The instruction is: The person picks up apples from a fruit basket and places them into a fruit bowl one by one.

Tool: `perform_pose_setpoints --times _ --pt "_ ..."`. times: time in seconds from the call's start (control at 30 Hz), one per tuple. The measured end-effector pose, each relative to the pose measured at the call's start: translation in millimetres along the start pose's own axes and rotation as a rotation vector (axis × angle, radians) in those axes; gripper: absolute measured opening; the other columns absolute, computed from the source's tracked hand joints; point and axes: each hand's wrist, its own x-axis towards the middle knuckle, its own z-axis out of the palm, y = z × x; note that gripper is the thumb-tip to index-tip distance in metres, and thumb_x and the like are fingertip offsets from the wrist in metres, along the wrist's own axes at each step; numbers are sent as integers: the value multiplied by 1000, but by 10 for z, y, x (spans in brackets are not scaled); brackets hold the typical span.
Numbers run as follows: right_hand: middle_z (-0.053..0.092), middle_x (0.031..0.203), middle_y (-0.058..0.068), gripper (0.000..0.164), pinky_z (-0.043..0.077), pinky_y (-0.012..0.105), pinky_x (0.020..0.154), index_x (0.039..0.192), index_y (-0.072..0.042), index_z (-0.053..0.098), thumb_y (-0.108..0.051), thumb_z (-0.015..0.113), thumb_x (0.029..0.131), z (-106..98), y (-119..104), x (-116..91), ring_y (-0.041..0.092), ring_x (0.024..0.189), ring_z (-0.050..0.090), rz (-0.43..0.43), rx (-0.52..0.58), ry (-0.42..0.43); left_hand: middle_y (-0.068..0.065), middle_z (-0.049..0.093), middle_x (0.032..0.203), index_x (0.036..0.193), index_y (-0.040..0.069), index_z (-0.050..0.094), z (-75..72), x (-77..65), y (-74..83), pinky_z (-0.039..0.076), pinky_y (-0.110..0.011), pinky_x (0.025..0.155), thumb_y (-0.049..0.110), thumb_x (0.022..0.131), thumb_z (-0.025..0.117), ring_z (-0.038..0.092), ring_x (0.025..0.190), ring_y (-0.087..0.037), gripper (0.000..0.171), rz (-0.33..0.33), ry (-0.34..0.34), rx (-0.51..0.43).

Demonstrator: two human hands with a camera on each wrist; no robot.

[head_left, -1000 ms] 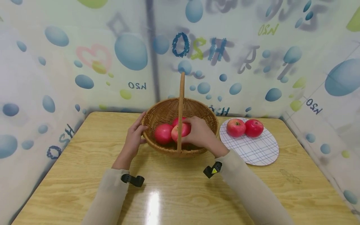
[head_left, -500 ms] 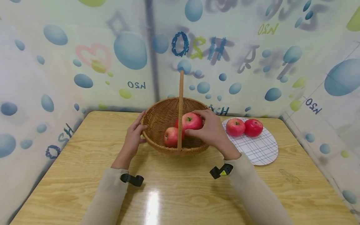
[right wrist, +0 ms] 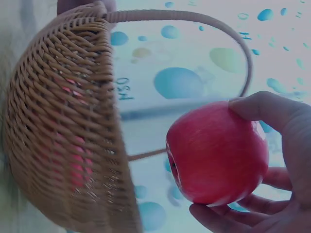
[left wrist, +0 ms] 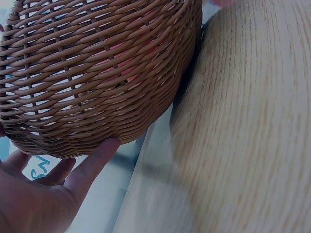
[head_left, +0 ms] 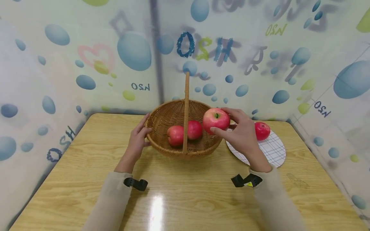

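A brown wicker basket [head_left: 170, 112] with a tall arched handle stands on the table. Two red apples [head_left: 175, 135] lie in it, one on each side of the handle. My left hand [head_left: 138, 138] holds the basket's left rim; in the left wrist view its fingertips touch the woven outer wall [left wrist: 87, 87]. Between thumb and fingers, my right hand [head_left: 241, 131] grips a red apple [head_left: 216, 119] above the basket's right rim. The right wrist view shows this apple [right wrist: 218, 155] lifted clear of the basket.
Right of the basket lies a round white plate with a blue grid [head_left: 274, 150]. A red apple [head_left: 262, 131] sits on it; the area beside it is hidden behind my right hand. A patterned wall [head_left: 136, 80] stands close behind the wooden table [head_left: 196, 195].
My right hand has picked an apple from among those in the basket and carried it up and right, past the rim. The remaining apples shifted. My left hand stayed on the rim.
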Motion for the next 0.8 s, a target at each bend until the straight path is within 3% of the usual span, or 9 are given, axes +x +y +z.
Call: perform_pose_setpoints --times 0.2,0.47,0.67,0.8 --pt "62 129 5 62 51 5 80 136 -17 64 -25 87 79 -249 64 -172 21 113 64 16 -16 73 -5 16 171 159 42 26 -6 27 -7 48 -63 100 18 102 42 29 150 -44 63 12 0 -1" --pt "65 126 7 60 51 3 76 135 -15 65 -21 87 79 -390 353 -353 -2 95 62 50 -83 146 -5 16 171 161 38 25 -6 28 -9 49 -62 99 18 103 41 30 150 -45 63 15 3 8" --pt "62 131 13 62 46 0 76 138 -10 62 -25 84 82 -363 625 -353 25 104 65 88 -135 105 -8 18 170 160 39 26 -12 11 -9 47 -64 101 18 103 41 30 150 -45 63 -2 15 7" --pt "61 132 16 63 44 -2 76 138 -7 61 -26 84 82 -346 747 -343 33 108 65 113 -146 99 -8 16 171 161 38 25 -13 10 -3 47 -64 101 18 103 41 28 150 -46 63 1 5 3"
